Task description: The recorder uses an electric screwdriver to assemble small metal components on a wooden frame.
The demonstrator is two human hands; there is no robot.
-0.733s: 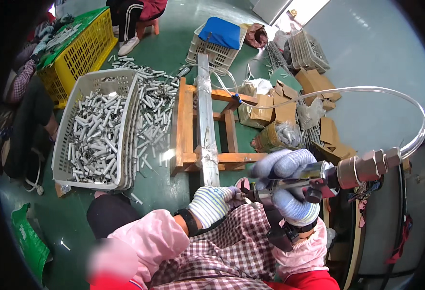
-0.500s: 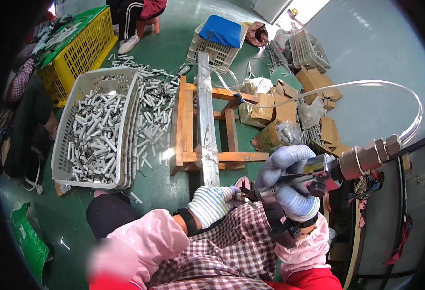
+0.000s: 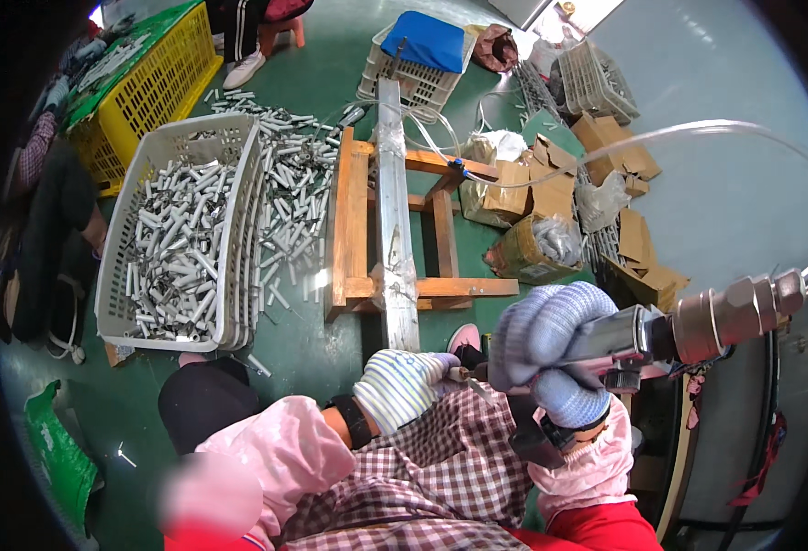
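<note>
My right hand (image 3: 543, 335), in a blue knitted glove, is wrapped round a metal air tool (image 3: 613, 338) held across my lap. Its fittings (image 3: 716, 317) point right and join a clear air hose (image 3: 698, 130). My left hand (image 3: 402, 390), in a striped white glove, is closed at the tool's front end. A small thin metal piece (image 3: 479, 390) pokes out there from between the fingertips. Its exact kind is hard to make out. Below both hands lies my checked apron (image 3: 422, 468).
A wooden stand (image 3: 353, 220) carries a long metal bar (image 3: 392, 202) before me. To the left, a white crate (image 3: 114, 285) holds many short grey tubes, with more spilled beside it. Cardboard boxes (image 3: 532, 266) stand right. A co-worker sits at the left by a yellow crate (image 3: 146, 101).
The air tool's rear end and hose have shifted right and slightly down. My right fingers now lie closer together over the tool. My left hand stays at its tip.
</note>
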